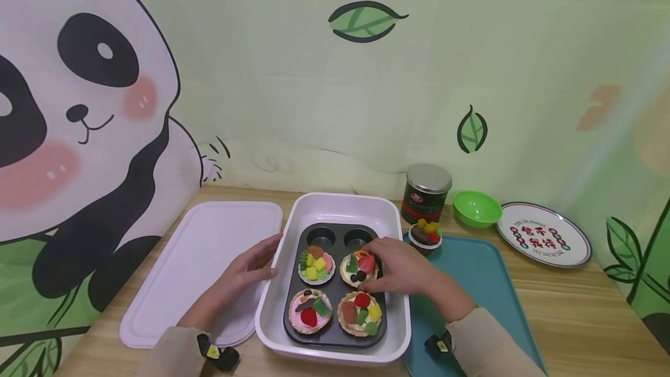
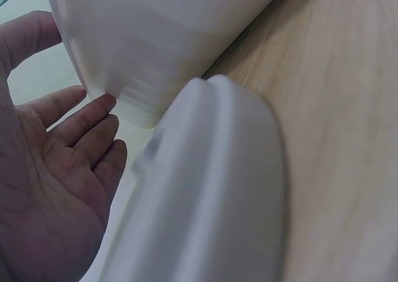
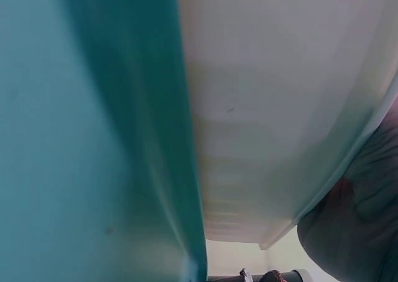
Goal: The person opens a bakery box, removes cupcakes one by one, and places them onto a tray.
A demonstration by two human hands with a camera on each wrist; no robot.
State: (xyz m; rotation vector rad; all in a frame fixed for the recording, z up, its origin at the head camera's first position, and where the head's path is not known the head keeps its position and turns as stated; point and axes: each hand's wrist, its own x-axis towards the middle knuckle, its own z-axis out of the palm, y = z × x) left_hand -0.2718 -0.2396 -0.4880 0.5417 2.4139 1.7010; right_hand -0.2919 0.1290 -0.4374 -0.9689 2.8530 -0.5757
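Note:
My right hand (image 1: 405, 266) reaches over the right rim of a deep white tray (image 1: 264, 313), thumb and fingers around a fruit tart (image 1: 357, 266) topped with strawberry. That tart is at the middle right cup of a black muffin tin (image 1: 336, 237) lying in the tray. Beside it sits a tart with yellow cubes (image 1: 315, 266). The front cups hold a pink-cream tart (image 1: 309, 316) and a pale-cream tart (image 1: 361, 317). My left hand (image 1: 246, 266) has loosely extended fingers against the tray's left rim; in the left wrist view its fingertips (image 2: 107, 102) meet the white wall.
The two back cups show bare. A flat white tray (image 1: 193, 266) lies left, a teal tray (image 1: 471, 301) right. A dark cupcake (image 1: 425, 234) stands at the teal tray's back corner, near a coffee tin (image 1: 426, 194), a green bowl (image 1: 476, 208) and a printed plate (image 1: 544, 234).

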